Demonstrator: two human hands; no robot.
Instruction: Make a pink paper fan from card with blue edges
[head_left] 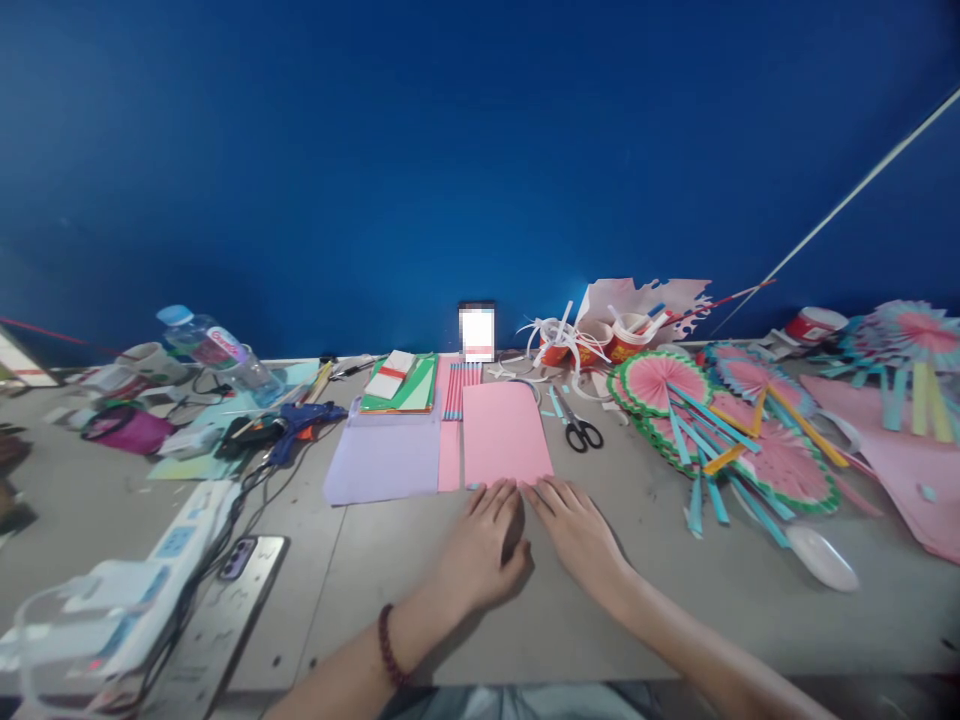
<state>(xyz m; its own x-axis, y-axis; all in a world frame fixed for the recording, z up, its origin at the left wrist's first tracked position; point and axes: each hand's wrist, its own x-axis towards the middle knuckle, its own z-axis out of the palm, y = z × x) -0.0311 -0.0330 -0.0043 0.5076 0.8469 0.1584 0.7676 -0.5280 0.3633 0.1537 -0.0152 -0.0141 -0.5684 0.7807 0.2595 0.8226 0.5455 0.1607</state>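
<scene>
We've got the pink paper flat on the desk just left of the scissors, left hand and right hand at its near edge, fingers extended, clamped on nothing, likely to steady it, scissors probably parked aside for working room.

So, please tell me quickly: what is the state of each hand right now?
Left hand: open, touching the near edge of the pink paper, no grip visible.
Right hand: open, at the same edge.
</scene>
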